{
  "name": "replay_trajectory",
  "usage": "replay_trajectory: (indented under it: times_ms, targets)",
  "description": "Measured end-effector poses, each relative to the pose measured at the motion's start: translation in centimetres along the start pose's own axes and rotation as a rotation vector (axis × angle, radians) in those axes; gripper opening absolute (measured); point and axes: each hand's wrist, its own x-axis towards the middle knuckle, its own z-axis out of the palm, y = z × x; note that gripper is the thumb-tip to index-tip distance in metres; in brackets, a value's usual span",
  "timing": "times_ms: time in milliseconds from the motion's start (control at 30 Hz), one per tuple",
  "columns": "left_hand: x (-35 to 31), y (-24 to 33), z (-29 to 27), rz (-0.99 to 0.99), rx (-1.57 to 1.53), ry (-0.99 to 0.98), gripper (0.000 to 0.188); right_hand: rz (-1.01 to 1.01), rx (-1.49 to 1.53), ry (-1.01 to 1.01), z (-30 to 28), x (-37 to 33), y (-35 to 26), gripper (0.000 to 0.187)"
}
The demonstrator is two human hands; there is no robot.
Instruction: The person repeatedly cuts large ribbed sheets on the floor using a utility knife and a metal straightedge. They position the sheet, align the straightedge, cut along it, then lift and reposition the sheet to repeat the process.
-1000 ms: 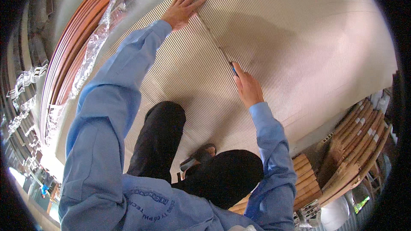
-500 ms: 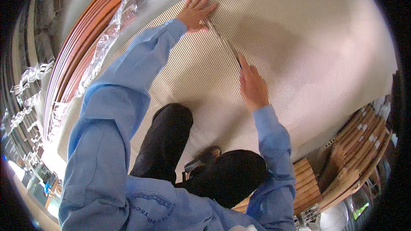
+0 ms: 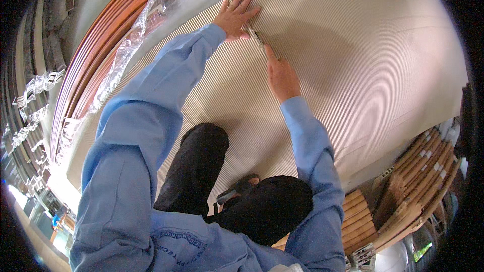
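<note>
A large sheet of fine-ribbed, cream corrugated board (image 3: 383, 65) lies under both hands. My left hand (image 3: 235, 18) presses flat on its far left part, fingers spread. Closer to me and to the right, my right hand (image 3: 283, 76) is closed, index finger stretched forward along a thin, dark, blade-like tool (image 3: 260, 41). The tool's tip end lies near my left thumb; its handle is hidden in my palm. A narrow pale line, perhaps a slit or edge, runs between the two hands.
Crumpled clear plastic film (image 3: 128, 45) runs along the sheet's left edge, beside stacked reddish-brown boards (image 3: 96, 40). Brown stacked cardboard pieces (image 3: 421, 181) stand at the lower right. My knees (image 3: 201, 151) and a sandalled foot (image 3: 242, 187) are on or over the sheet.
My right hand has moved forward and left, closer to my left hand, so less of the thin tool or line shows between them. My left hand has shifted slightly right.
</note>
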Motion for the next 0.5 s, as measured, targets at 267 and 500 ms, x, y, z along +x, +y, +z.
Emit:
replay_trajectory:
  times_ms: [267,500]
  targets:
    - [-0.1,0.1,-0.1,-0.007,-0.001,-0.009,0.102,-0.015,-0.073,-0.112,-1.9,-1.8,1.7,0.052]
    - [-0.1,0.0,0.2,0.024,-0.003,0.062,0.099,-0.030,-0.196,-0.133,-1.3,-2.9,1.4,0.056]
